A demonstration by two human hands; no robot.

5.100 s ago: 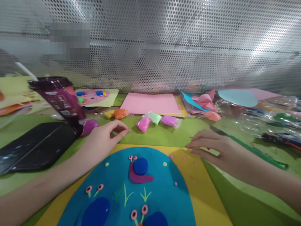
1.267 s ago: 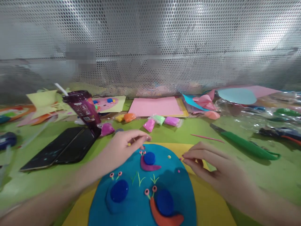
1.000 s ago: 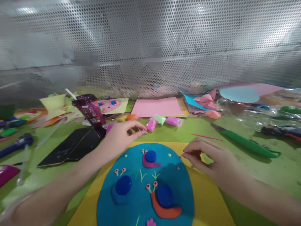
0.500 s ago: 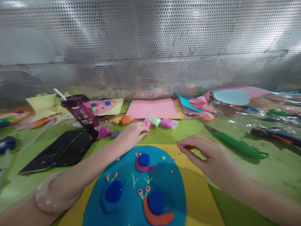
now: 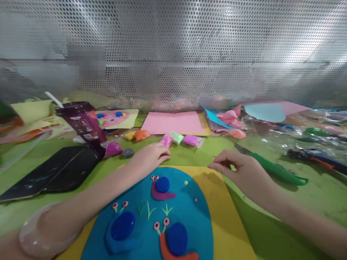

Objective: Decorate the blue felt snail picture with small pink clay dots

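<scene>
On a yellow sheet (image 5: 230,224) lies a blue paper disc (image 5: 195,220) with clay snails: a purple one (image 5: 161,195), an orange one (image 5: 165,245) and a blue one (image 5: 110,236), all with dark blue shells. My left hand (image 5: 151,157) reaches over the disc's upper left edge. Its fingers are curled together just in front of a pink clay packet (image 5: 166,141); what they hold, if anything, is hidden. Above the sheet's upper right corner, my right hand (image 5: 241,168) has thumb and forefinger pinched together. Anything between those tips is too small to make out.
Wrapped clay (image 5: 192,140) and pink paper (image 5: 170,122) lie behind the sheet. To the left are a purple cup (image 5: 81,122) with a straw and a black folded case (image 5: 59,169). A green-handled knife (image 5: 276,168) and pliers (image 5: 317,157) lie right.
My right thumb and forefinger have closed to a pinch, and that hand has shifted slightly right. My left hand stays near the pink packet. The view has shifted a little.
</scene>
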